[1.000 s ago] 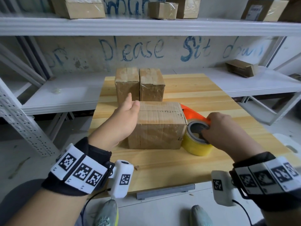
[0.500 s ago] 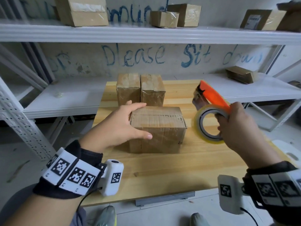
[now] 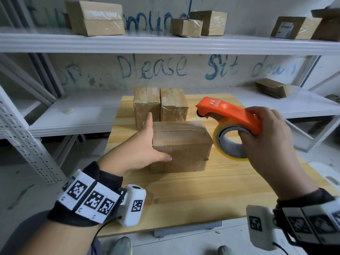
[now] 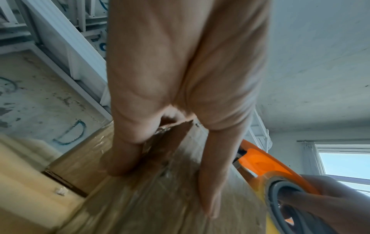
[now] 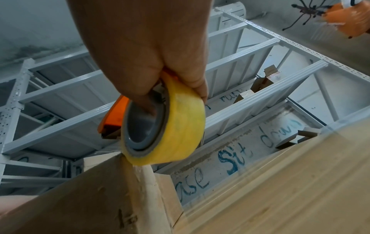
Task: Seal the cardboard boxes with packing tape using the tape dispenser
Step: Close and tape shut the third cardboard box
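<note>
A cardboard box (image 3: 184,146) lies in the middle of the wooden table (image 3: 193,196), with clear tape over its top. My left hand (image 3: 153,140) steadies its left end: straight fingers lie along the end face and the thumb presses the front face. The box corner (image 4: 170,205) shows between them in the left wrist view. My right hand (image 3: 261,137) grips the orange tape dispenser (image 3: 230,113) with its yellow tape roll (image 3: 224,153), fingers hooked inside the roll's core (image 5: 144,123). The dispenser hangs just right of the box's top right edge, nose pointing left.
Two more cardboard boxes (image 3: 147,105) (image 3: 173,103) stand side by side right behind the held one. White metal shelving (image 3: 165,43) surrounds the table and carries several more boxes. The table's near half is bare wood.
My right hand lifted the dispenser off the table beside the box, then brought it left and down toward the box's top right edge. My left hand shifted to the box's left end.
</note>
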Demonstrator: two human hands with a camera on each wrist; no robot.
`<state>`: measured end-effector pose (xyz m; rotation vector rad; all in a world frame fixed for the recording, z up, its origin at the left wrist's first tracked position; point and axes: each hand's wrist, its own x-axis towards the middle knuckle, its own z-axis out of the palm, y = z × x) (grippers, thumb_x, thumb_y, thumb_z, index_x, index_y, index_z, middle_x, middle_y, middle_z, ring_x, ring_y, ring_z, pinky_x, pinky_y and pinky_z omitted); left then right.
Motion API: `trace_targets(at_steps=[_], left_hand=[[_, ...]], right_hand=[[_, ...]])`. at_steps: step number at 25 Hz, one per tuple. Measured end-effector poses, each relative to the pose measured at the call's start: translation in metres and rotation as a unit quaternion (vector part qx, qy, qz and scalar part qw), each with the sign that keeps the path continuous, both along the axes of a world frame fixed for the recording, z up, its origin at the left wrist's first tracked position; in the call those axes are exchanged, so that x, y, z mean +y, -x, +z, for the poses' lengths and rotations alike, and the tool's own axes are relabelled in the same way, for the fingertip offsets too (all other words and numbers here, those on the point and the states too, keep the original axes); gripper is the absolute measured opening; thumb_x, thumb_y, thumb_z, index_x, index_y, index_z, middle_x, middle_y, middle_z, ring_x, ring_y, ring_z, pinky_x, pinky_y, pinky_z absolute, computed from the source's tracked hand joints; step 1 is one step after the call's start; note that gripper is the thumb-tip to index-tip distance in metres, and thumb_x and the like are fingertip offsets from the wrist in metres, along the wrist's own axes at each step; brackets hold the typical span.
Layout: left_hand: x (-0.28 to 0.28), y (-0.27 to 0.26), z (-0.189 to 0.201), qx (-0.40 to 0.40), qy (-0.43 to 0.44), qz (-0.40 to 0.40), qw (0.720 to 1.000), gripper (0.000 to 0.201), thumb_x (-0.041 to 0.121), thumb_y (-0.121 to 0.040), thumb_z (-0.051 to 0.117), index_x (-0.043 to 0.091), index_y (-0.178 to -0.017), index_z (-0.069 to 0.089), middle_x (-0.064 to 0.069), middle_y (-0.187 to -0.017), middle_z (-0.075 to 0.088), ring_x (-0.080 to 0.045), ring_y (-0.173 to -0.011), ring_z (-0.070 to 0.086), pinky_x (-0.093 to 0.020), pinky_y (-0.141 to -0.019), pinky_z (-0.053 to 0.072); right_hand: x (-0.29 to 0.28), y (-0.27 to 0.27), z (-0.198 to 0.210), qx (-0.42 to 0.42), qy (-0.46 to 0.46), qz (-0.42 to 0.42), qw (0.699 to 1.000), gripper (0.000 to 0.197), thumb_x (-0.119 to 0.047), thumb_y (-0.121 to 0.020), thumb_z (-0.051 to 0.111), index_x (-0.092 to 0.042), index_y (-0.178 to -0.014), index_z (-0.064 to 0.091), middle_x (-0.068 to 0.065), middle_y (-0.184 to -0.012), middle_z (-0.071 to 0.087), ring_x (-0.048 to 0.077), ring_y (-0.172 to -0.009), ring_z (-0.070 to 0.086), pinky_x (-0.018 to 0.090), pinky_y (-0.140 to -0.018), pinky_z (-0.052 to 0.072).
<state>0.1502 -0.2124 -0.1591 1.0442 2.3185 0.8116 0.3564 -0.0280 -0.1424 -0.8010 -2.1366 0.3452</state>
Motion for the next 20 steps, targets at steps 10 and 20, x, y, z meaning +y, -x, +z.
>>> trace_targets(at_steps=[10,20], left_hand=[[-0.004,-0.014,0.013,0.074,0.016,0.011,0.997,0.113,0.062,-0.059,0.087,0.039,-0.145,0.018,0.007,-0.126,0.043,-0.006,-0.093,0.054,-0.023,-0.068,0.043],[-0.008,-0.02,0.021,0.166,0.149,-0.006,0.975,0.132,0.042,-0.053,0.097,0.044,-0.15,0.008,0.007,-0.12,0.013,-0.024,-0.089,0.059,-0.039,-0.077,0.054]], right_hand=[[0.0,-0.001,0.0,0.025,-0.001,-0.031,0.999,0.04,-0.004,-0.079,0.065,-0.007,-0.119,0.062,0.008,-0.105,0.053,0.013,-0.087,0.039,0.014,-0.072,0.022],[-0.008,0.001,0.003,0.03,0.002,-0.017,0.999,0.039,-0.005,-0.075,0.064,-0.01,-0.114,0.066,0.009,-0.102,0.06,0.013,-0.084,0.043,0.015,-0.07,0.024]])
